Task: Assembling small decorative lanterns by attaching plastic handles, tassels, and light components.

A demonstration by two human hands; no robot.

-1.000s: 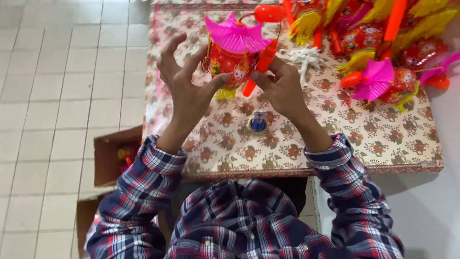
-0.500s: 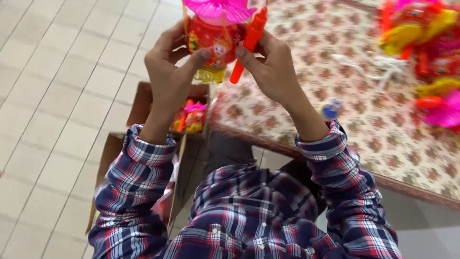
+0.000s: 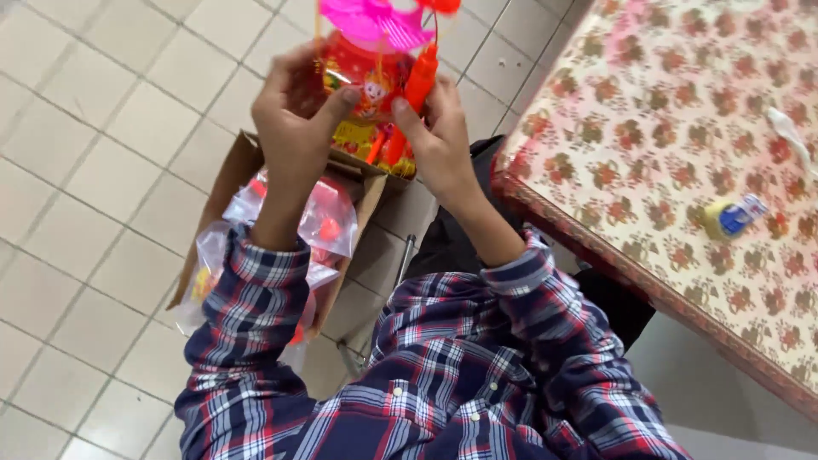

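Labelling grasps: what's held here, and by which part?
Both hands, left hand and right hand, hold the red-and-pink plastic toy lantern by its sides; right fingers press its orange stick.

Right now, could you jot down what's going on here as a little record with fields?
setting: tiled floor beside a table with a floral cloth
left hand: grips the toy lantern from its left side
right hand: grips the lantern's right side, thumb by its orange handle
toy lantern: red body, pink fan-shaped top, held above the box
cardboard box: open on the floor, holding clear bags of colourful items
on the table: small yellow and blue object
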